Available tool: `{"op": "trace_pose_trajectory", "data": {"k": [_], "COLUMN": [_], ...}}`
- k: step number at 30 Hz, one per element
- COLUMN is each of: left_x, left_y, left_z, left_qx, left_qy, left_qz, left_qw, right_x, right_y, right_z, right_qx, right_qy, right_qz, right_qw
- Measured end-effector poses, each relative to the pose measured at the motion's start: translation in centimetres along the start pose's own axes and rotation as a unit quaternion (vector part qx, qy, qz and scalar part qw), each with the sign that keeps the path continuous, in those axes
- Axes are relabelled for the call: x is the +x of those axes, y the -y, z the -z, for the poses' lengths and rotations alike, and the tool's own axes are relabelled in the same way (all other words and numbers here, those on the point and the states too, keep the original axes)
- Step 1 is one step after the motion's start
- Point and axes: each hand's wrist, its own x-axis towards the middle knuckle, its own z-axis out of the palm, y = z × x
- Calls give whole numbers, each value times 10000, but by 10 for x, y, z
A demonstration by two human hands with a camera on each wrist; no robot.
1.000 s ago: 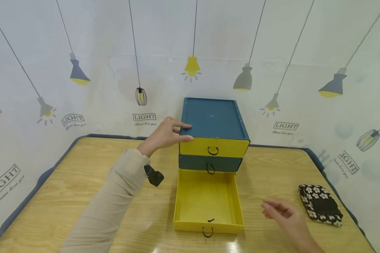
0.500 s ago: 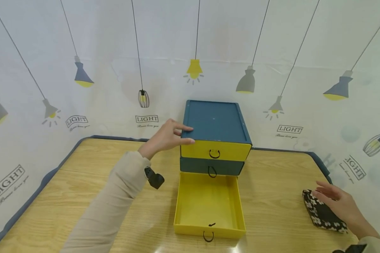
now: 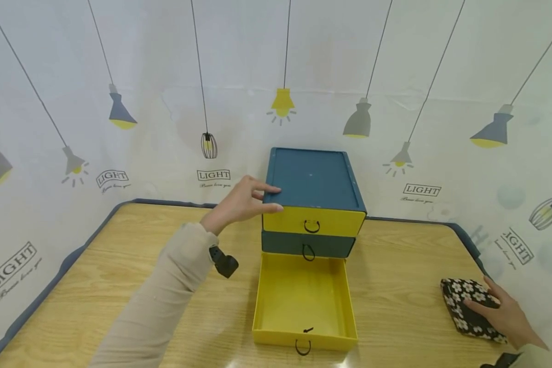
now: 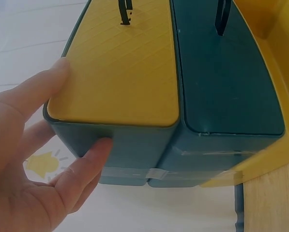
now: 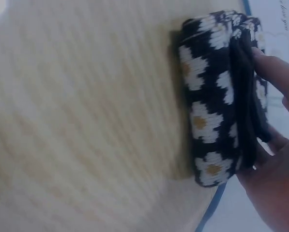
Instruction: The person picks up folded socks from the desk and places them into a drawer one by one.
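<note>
A stack of drawers [image 3: 310, 179] with a blue top stands at the back middle. My left hand [image 3: 243, 202] holds its front left corner, thumb on the yellow front and fingers over the top and side. In the left wrist view, fingertips [image 4: 98, 147] press the blue casing. The bottom yellow drawer [image 3: 305, 341] is pulled out toward me. To the right lies a folded black cloth with white daisies [image 3: 462, 296]. My right hand [image 3: 508, 314] grips it, thumb over the top and other fingers along the far side; in the right wrist view these are partly hidden behind the cloth [image 5: 205, 121].
Above the pulled-out drawer are a closed dark teal drawer [image 3: 280, 244] and a closed yellow drawer [image 3: 336, 221], each with a black loop handle. The wooden table [image 3: 395, 276] ends at a white curtain [image 3: 165, 153] printed with lamps.
My right hand has moved right from beside the pulled-out drawer, come down over the daisy cloth and taken hold of it. My left hand stays at the drawer corner.
</note>
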Motion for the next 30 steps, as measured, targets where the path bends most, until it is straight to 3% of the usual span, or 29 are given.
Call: {"op": "trace_pose_trajectory", "data": {"k": [10, 19, 24, 30], "left_x": [-4, 3, 2, 1], "left_y": [0, -2, -2, 0], "left_z": [1, 2, 2, 2], "left_qx": [-19, 23, -11, -73], "left_qy": [-22, 26, 30, 58], "left_qz": [74, 42, 52, 158], "left_qw": [10000, 10000, 10000, 9998], "right_x": [1, -2, -2, -6], "right_y": [-2, 2, 0, -6], "right_z": [-5, -2, -4, -16], "right_qx": [-322, -770, -686, -231], "right_qy": [2, -55, -315, -948], "right_qz": [-229, -370, -293, -226], "right_qw": [9992, 9963, 9967, 9950]}}
